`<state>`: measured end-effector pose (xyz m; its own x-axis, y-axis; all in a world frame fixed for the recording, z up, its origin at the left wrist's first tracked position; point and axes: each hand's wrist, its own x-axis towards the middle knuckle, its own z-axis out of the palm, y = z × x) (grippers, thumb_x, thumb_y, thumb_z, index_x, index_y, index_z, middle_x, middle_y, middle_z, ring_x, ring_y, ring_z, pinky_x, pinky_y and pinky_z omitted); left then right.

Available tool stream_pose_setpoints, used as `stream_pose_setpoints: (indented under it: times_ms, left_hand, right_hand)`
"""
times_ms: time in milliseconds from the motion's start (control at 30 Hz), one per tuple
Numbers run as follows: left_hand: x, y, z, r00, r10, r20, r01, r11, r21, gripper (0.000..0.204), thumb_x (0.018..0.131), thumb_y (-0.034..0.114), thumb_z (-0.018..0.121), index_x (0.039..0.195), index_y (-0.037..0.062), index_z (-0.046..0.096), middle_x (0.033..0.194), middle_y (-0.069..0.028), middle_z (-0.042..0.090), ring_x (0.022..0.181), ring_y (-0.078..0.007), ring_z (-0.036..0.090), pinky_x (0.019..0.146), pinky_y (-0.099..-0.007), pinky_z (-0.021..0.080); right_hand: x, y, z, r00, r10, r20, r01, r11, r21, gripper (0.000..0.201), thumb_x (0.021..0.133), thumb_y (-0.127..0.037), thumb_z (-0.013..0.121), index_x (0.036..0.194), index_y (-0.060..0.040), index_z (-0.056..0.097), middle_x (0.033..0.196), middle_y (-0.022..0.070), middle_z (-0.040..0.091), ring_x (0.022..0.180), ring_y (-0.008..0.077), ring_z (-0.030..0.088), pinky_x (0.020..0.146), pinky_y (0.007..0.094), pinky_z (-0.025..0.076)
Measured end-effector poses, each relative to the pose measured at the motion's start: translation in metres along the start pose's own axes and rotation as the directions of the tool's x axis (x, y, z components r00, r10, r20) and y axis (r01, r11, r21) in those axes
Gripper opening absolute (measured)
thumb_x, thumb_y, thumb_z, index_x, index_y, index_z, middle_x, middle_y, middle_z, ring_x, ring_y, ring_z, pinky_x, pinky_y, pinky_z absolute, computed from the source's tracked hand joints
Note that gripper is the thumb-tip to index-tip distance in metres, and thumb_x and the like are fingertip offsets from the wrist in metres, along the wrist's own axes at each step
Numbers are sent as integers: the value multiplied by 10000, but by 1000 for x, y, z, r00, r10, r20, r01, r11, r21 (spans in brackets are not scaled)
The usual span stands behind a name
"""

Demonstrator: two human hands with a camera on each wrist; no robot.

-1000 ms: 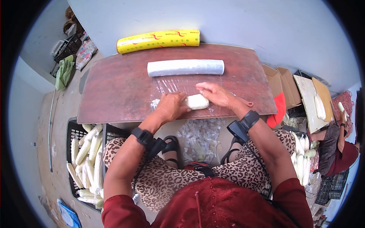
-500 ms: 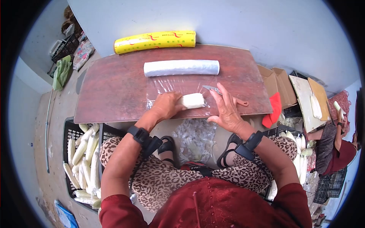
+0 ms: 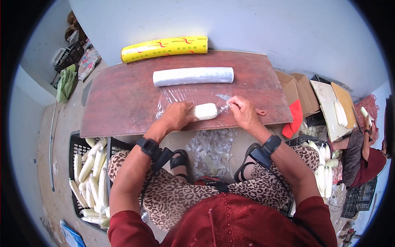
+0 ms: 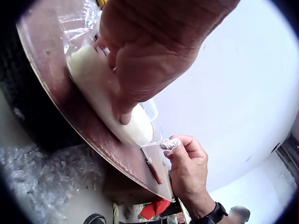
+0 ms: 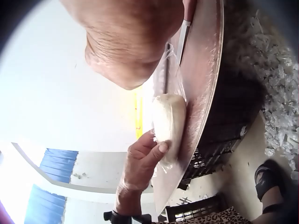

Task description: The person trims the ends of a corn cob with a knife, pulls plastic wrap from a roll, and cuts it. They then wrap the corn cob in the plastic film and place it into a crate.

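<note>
A pale peeled corn cob lies near the table's front edge, on clear film that runs from a white roll. My left hand grips the cob's left part, its thumb along the side in the left wrist view. My right hand pinches gathered film beyond the cob's right end. Behind and beneath the right hand lies a knife, its blade pointing left and its reddish handle to the right.
A yellow printed roll lies along the table's back edge. Black crates of cobs stand at the left and right below the table. Red cloth hangs at the right corner. Film scraps cover the floor between the feet. Another person sits far right.
My right hand, spread beside the cob half a second ago, has closed its fingertips on the film at the cob's right end. The left hand has stayed on the cob.
</note>
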<state>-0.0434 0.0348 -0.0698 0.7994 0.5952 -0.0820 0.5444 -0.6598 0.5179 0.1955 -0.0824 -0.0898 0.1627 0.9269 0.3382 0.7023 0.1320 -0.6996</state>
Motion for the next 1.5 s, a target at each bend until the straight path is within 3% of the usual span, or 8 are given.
stream_pose_setpoints:
  times_ms: [167, 300, 400, 600, 800, 900, 1200, 1500]
  left_hand:
    - [-3, -2, -4, 999, -14, 43, 16, 999, -32, 378, 783, 203, 708, 1092, 8, 611, 1016, -241, 641, 984, -404, 605, 851, -417, 482]
    - [-4, -3, -8, 997, 2, 74, 1, 999, -38, 367, 784, 203, 703, 1076, 1, 609, 993, -246, 640, 967, -410, 607, 837, -422, 481]
    - [-2, -5, -7, 996, 22, 86, -19, 999, -34, 345, 788, 205, 696, 1047, -4, 607, 966, -245, 641, 944, -417, 608, 828, -428, 481]
    - [2, -10, -5, 993, 3, 114, -1, 1000, -21, 334, 793, 213, 690, 1035, -2, 606, 983, -246, 627, 970, -412, 591, 858, -423, 471]
    - [-2, -1, -12, 992, -39, 120, 45, 998, -46, 362, 795, 211, 691, 1093, 21, 613, 1006, -245, 620, 994, -397, 589, 870, -416, 467]
    - [-1, -3, -11, 993, -18, 120, 25, 998, -58, 360, 790, 205, 696, 1092, 23, 617, 981, -239, 634, 967, -393, 608, 850, -415, 476]
    - [0, -2, -13, 992, 9, 130, 0, 998, -66, 341, 783, 180, 690, 1068, 9, 615, 957, -236, 646, 932, -394, 619, 828, -415, 483]
    - [1, -4, -11, 989, -16, 148, 26, 997, -68, 320, 784, 164, 677, 1060, 13, 616, 956, -234, 645, 932, -401, 615, 834, -419, 479]
  right_hand:
    - [19, 15, -11, 908, 319, 273, -398, 861, 318, 73, 900, -72, 591, 914, -5, 617, 767, 71, 651, 693, 134, 634, 618, 295, 520]
    - [30, 41, -17, 814, 509, 281, -567, 802, 188, 128, 914, -137, 604, 930, -11, 626, 769, 42, 643, 665, 98, 608, 572, 255, 511]
    - [27, 45, -23, 835, 514, 197, -546, 818, 180, 153, 909, -150, 616, 919, 3, 619, 761, 32, 640, 665, 89, 598, 589, 255, 501]
    - [29, -2, -42, 922, 182, 341, -290, 908, 301, 345, 836, -202, 699, 1081, 13, 587, 968, 94, 631, 894, 165, 596, 796, 293, 497]
    - [16, -18, -20, 935, -178, 308, 187, 982, 1, 325, 810, -108, 689, 1108, -52, 572, 1018, 46, 608, 923, 163, 577, 810, 281, 469]
    - [18, -8, -11, 922, 53, 384, -64, 998, 16, 161, 845, -85, 647, 988, -26, 602, 856, 40, 612, 814, 149, 581, 733, 290, 470]
    - [29, 17, -14, 943, 199, 265, -254, 948, 192, 55, 889, -69, 592, 877, -15, 587, 736, -21, 581, 692, 70, 528, 620, 261, 452]
    - [25, -9, -25, 906, 96, 412, -140, 987, 78, 358, 765, -50, 696, 1114, -47, 621, 1121, 64, 551, 947, 153, 542, 837, 312, 483]
